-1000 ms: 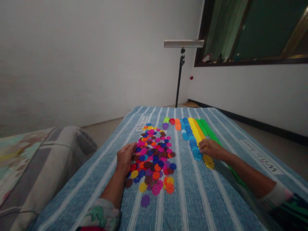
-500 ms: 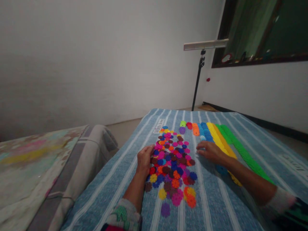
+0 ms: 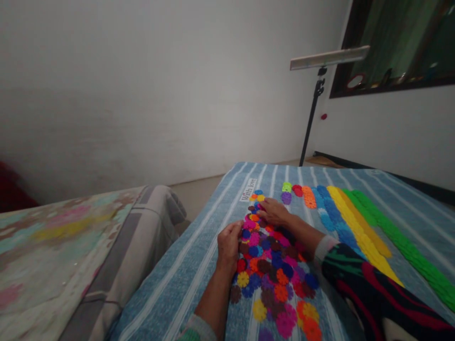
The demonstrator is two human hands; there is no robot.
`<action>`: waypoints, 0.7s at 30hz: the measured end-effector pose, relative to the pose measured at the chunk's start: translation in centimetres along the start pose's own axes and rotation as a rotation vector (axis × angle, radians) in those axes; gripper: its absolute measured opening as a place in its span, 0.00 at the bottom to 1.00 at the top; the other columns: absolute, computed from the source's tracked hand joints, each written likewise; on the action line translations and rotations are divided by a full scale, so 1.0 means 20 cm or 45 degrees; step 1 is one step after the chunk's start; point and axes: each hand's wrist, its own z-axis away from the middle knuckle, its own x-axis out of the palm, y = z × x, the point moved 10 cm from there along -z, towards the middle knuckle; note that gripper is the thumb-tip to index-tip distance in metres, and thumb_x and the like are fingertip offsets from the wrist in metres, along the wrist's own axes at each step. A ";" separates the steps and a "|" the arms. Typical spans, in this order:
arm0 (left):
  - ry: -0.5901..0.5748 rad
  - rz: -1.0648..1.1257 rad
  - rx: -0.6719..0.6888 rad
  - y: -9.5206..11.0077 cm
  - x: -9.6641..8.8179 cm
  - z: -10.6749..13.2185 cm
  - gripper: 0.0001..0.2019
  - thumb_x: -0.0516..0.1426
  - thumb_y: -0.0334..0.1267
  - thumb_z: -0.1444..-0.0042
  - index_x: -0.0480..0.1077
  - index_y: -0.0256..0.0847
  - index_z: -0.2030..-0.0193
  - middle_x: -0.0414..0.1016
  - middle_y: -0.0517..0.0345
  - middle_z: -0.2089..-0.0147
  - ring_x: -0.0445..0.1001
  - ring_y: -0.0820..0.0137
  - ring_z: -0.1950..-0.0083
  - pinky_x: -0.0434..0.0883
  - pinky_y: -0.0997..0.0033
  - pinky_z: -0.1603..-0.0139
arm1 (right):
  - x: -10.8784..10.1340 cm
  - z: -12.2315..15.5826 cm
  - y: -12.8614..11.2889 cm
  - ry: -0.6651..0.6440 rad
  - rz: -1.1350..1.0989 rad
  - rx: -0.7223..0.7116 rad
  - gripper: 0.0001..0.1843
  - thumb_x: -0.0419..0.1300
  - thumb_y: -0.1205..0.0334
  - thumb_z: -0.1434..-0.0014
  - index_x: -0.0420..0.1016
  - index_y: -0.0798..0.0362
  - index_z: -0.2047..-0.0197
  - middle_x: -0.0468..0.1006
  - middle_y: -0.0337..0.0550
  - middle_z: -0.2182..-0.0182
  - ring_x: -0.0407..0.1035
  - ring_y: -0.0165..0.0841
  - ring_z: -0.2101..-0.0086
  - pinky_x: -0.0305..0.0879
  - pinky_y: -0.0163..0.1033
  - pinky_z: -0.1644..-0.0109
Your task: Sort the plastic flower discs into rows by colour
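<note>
A loose pile of small flower-shaped discs [image 3: 263, 265] in pink, brown, orange, blue, purple and yellow spreads over the striped cloth. My left hand [image 3: 229, 244] rests along the pile's left edge, its fingers curled together; whatever is between the fingertips is hidden. Over the upper part of the pile, my right hand [image 3: 275, 213] reaches down with fingertips a little apart, touching discs. Sorted rows lie to the right: a green row [image 3: 405, 246], a yellow row [image 3: 359, 227], a blue row [image 3: 332, 213] and a short orange row [image 3: 309, 196].
A blue cloth with white stripes [image 3: 170, 270] covers the table, with "With love" lettering [image 3: 249, 190] on it. Left stands another surface draped in patterned fabric [image 3: 67, 255]. A black stand [image 3: 311, 118] with a light bar rises behind, near a dark-framed window [image 3: 394, 52].
My right hand has moved left from beside the blue row onto the upper part of the pile. My left hand stays by the pile's left edge. The view has turned slightly left.
</note>
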 end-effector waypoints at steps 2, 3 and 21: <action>0.003 0.003 0.001 0.00 0.00 0.00 0.20 0.66 0.53 0.60 0.80 0.36 0.68 0.80 0.55 0.68 0.75 0.65 0.64 0.70 0.70 0.63 | 0.01 0.04 -0.02 -0.031 0.028 -0.036 0.16 0.54 0.53 0.33 0.77 0.52 0.51 0.76 0.49 0.49 0.69 0.38 0.51 0.60 0.38 0.48; 0.004 0.003 0.004 0.00 0.00 0.00 0.20 0.66 0.53 0.60 0.80 0.36 0.68 0.80 0.55 0.68 0.75 0.65 0.64 0.70 0.70 0.63 | 0.01 0.07 -0.04 -0.043 0.040 -0.059 0.16 0.54 0.53 0.33 0.79 0.51 0.54 0.77 0.48 0.51 0.70 0.37 0.52 0.60 0.38 0.49; 0.014 -0.006 -0.007 0.00 -0.01 0.01 0.17 0.65 0.51 0.59 0.81 0.38 0.69 0.81 0.54 0.69 0.76 0.64 0.64 0.71 0.69 0.63 | 0.01 0.08 -0.09 -0.063 0.168 -0.115 0.15 0.53 0.58 0.33 0.81 0.52 0.60 0.80 0.50 0.56 0.73 0.38 0.55 0.61 0.38 0.52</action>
